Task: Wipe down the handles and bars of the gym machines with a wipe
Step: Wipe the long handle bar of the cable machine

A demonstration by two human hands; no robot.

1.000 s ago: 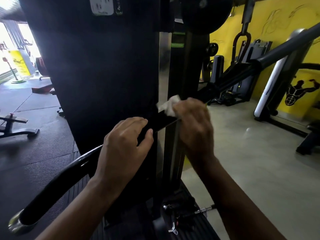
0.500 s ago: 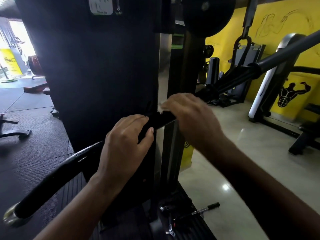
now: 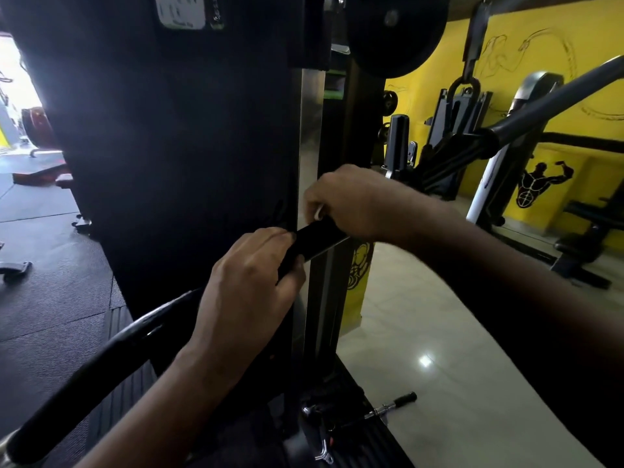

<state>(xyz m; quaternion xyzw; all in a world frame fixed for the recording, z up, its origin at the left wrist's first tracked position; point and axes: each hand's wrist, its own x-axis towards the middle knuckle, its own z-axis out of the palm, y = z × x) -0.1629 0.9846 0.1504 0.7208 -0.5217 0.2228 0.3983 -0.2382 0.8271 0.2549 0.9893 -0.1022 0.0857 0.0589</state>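
**Two hands on a gym machine bar, a wipe under the right one**

A gym with a yellow wall (image 3: 439,96) on the right that carries a black muscle-figure painting (image 3: 540,187), pale glossy tiles (image 3: 422,315) below it, and dark rubber matting (image 3: 50,298) on the left. A tall black machine housing (image 3: 169,146) fills the centre, with a bright steel upright (image 3: 309,136) along its right edge and a round black weight plate (image 3: 395,32) above.

A long black bar (image 3: 101,359) crosses in front of the housing, rising from the lower left corner of the view toward the upper right, where it turns grey.

The left hand (image 3: 250,292) is wrapped around the bar, fingers over the top and thumb beneath, just left of the steel upright. The right hand (image 3: 354,204) is closed over the bar a little higher, just beside the left hand, with a short flat stretch of bar bare between them. A small edge of white wipe (image 3: 318,212) shows under the right fingers, pressed against the bar; the rest is hidden by the hand.
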